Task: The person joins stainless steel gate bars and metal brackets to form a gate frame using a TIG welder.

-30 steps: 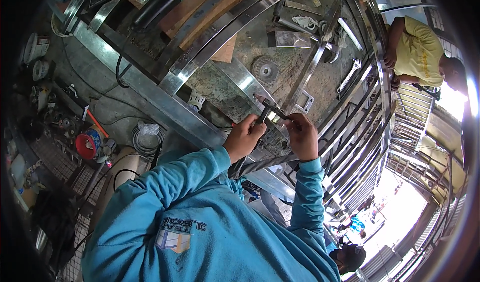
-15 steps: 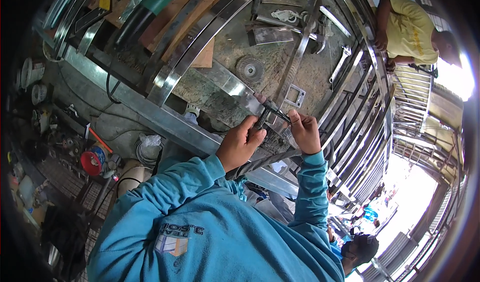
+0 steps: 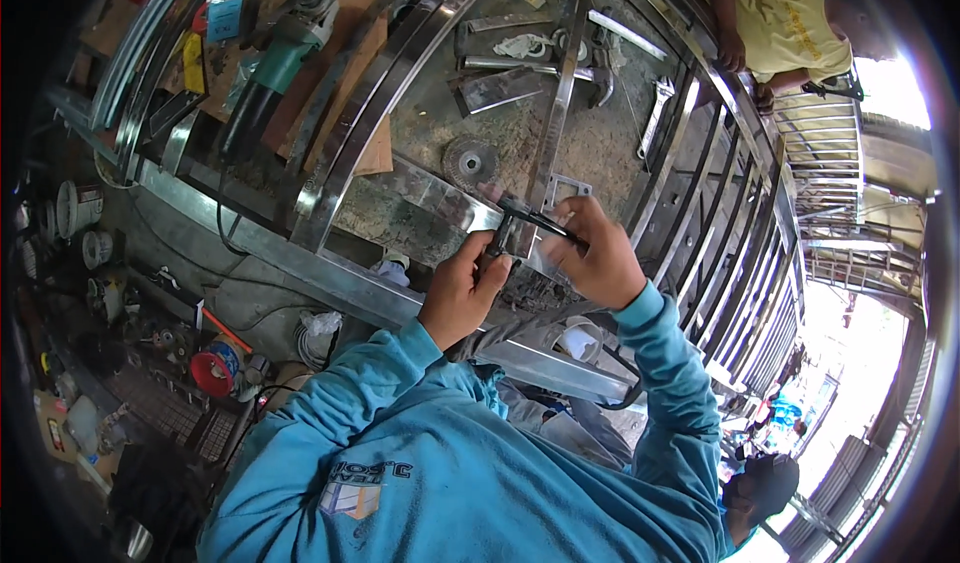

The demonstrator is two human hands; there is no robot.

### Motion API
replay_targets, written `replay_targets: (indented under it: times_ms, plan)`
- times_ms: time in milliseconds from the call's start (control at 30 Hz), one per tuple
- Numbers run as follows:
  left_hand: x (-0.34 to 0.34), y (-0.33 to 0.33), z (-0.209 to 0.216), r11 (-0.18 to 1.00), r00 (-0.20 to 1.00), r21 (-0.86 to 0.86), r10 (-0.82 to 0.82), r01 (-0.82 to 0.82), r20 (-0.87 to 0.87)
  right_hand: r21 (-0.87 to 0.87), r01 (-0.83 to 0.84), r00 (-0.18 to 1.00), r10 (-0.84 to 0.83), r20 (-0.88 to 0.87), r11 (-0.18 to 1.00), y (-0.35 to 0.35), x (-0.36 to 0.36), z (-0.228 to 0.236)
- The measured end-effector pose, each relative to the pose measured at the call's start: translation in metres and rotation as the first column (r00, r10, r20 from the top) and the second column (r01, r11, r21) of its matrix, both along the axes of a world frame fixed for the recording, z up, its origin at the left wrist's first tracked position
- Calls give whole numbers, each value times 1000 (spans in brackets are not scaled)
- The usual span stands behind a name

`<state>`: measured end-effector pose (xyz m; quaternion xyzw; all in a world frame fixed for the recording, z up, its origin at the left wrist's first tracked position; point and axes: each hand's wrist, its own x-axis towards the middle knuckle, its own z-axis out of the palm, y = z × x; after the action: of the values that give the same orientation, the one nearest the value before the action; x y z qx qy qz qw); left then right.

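A black TIG welding torch [image 3: 517, 206] with a pinkish nozzle is held in front of me, over the metal frame. My left hand [image 3: 463, 288] is closed around its handle, thumb and forefinger pressed against it. At the far end of the torch's long back cap, my right hand [image 3: 600, 253] has its fingers curled in on the cap; the fingertips are slightly blurred. A dark sheathed cable [image 3: 500, 335] runs below my hands. Just beyond the torch lie a square metal plate with a hole [image 3: 571, 191] and a round grinding disc [image 3: 468, 163].
Shiny metal bars [image 3: 375, 103] form a frame around the work spot. A green angle grinder [image 3: 285, 63] lies at the left, and a hammer [image 3: 602, 75] and a wrench [image 3: 656, 118] lie beyond. A person in a yellow shirt [image 3: 785, 18] stands at the far right. A red bucket [image 3: 213, 369] stands lower left.
The view has shifted, so the bench appears lower and further left. My right hand has gone from a straight pinch on the back cap to a more curled, turned grip. My left hand still holds the torch.
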<state>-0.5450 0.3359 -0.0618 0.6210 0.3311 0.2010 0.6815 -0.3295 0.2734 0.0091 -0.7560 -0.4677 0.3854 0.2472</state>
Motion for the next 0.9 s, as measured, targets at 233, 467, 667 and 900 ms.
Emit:
replay_targets:
  times_ms: [233,467,667,900]
  plan:
    - [-4,8,4,995,999,-94,-39,39,4,351,-144,924,-1,382,925,1,8,-18]
    - [-3,22,-25,998,998,-49,40,-42,-44,217,-447,529,60,847,868,28,-16,-32]
    - [14,49,-40,962,983,266,105,-63,-149,-284,-103,976,151,155,953,83,22,-52]
    - [31,107,-63,882,889,471,198,21,-412,42,-109,883,77,464,993,124,15,-85]
